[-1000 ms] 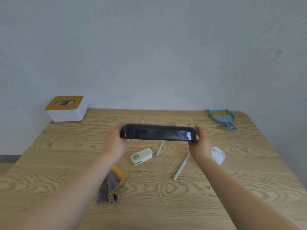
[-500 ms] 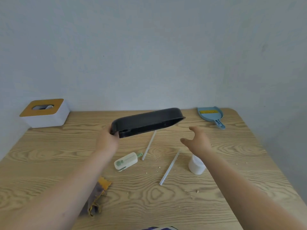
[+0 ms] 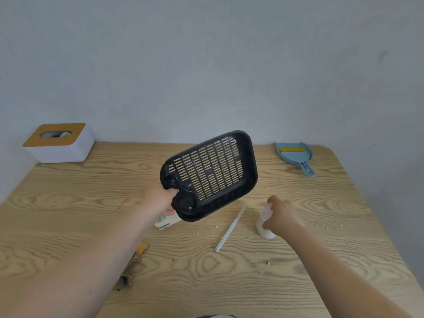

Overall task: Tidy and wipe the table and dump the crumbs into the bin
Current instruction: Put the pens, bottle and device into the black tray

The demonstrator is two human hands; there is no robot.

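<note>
My left hand (image 3: 160, 199) grips one corner of a black slotted tray (image 3: 210, 173), which is lifted above the wooden table (image 3: 68, 214) and tilted so its perforated bottom faces me. My right hand (image 3: 281, 215) is curled over a small white cup (image 3: 263, 228) that stands on the table to the right; whether the fingers grip it I cannot tell. A white straw (image 3: 230, 228) lies between the two hands. Crumbs (image 3: 206, 231) are scattered around the straw and cup. A grey and yellow cloth (image 3: 132, 265) lies crumpled under my left forearm.
A white tissue box with a wooden lid (image 3: 59, 143) stands at the back left corner. A blue dustpan with a small brush (image 3: 296, 154) lies at the back right. A white and green small case (image 3: 165, 222) pokes out under the tray.
My right hand let go of the tray and dropped onto the white cup. My left hand alone swung the tray up, turning it from edge-on to bottom facing me.
</note>
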